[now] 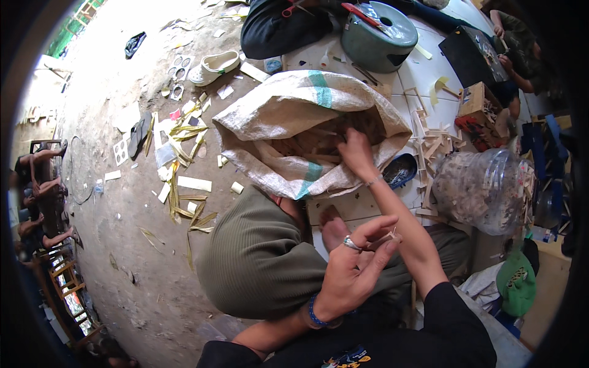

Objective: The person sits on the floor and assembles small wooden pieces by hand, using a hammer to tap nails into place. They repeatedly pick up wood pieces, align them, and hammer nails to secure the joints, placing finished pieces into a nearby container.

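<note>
So the sack (294,89) sits mid-scene past the knees, wood pieces (313,138) inside, right hand (356,150) in among them. Left hand (353,270) is nearer, above the lap. Left of the sack it's just scraps (194,184) on the floor, with a clog (216,67) on the far side and a sandal (140,136) further left. Behind the sack: a drum (380,54), tool (365,15) on top. Right: wooden frames (434,144), then a big jar (475,190) beside them, cap (515,282) near right.

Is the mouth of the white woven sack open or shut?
Open: the sack's rim gapes, brown pieces show inside, and the right hand reaches in.
</note>
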Tool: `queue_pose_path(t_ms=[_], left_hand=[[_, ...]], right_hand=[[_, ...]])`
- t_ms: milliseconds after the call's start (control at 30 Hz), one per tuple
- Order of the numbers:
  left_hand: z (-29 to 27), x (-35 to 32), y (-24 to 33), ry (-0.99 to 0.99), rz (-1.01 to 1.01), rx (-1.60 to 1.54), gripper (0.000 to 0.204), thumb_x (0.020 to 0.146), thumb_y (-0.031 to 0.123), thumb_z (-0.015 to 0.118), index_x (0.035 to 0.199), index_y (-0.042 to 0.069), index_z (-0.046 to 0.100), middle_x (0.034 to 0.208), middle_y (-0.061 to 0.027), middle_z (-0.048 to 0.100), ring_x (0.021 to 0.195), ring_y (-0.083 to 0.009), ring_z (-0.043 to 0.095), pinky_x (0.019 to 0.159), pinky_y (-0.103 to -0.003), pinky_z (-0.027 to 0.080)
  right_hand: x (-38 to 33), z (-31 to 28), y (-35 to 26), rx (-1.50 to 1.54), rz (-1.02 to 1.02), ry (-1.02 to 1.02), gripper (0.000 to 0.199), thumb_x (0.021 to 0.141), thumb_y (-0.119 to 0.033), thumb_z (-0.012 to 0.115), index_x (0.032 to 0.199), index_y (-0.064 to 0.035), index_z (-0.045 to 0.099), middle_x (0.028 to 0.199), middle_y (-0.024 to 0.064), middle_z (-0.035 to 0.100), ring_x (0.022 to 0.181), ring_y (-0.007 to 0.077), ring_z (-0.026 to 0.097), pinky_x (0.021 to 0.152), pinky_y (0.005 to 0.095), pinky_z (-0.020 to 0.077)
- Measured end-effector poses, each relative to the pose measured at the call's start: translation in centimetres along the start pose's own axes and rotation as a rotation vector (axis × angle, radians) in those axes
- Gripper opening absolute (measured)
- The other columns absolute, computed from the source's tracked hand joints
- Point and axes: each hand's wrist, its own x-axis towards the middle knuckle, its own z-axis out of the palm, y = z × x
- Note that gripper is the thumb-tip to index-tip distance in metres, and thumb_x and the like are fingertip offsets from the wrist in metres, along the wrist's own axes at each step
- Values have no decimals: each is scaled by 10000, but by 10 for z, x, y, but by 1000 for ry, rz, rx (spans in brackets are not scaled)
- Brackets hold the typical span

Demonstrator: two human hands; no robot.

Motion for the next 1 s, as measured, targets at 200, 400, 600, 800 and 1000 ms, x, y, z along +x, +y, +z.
queue_pose_path(t_ms=[200, 400, 600, 800, 1000], left_hand=[[-4, -5, -6, -26, -91, 101, 246, 1026, -11, 662, 1259, -12, 583, 1174, -126, 716, 1112, -165, 689, 956, -292, 539], [0, 7, -26, -7, -67, 229, 298, 984, -15, 728, 1249, -10, 591, 1163, -98, 719, 1097, -144, 694, 963, -282, 542], [13, 35, -67, 45, -331, 41, 260, 1048, 152, 696, 1256, 13, 627, 1159, -29, 693, 962, -91, 629, 883, -255, 532], [6, 74, -139, -10, -416, 206, 304, 1058, 237, 693, 1281, 36, 649, 1116, -2, 678, 972, -88, 635, 870, -255, 537], [-38, 68, -175, 93, -658, 221, 294, 1078, 231, 653, 1322, 67, 640, 1141, 10, 691, 979, -100, 668, 908, -271, 562]], right_hand=[[-94, -127, -33, 449, 19, 159, 195, 935, -96, 760, 1101, -37, 676, 947, 70, 731, 739, 147, 647, 699, 292, 521], [-169, -164, -9, 347, -138, 323, 268, 866, -35, 769, 1110, -72, 662, 1029, 80, 701, 836, 249, 665, 700, 352, 513], [-215, -102, 46, 344, 72, 324, 286, 881, -65, 734, 1132, -37, 600, 1078, 132, 710, 955, 370, 708, 811, 433, 569], [-240, -45, 81, 525, 345, 296, 279, 899, -104, 730, 1100, -15, 558, 1118, 171, 723, 985, 401, 717, 837, 454, 575], [-250, -41, 94, 628, 241, 335, 319, 913, -121, 736, 1178, -30, 583, 1061, 142, 698, 1003, 381, 699, 834, 448, 562]])
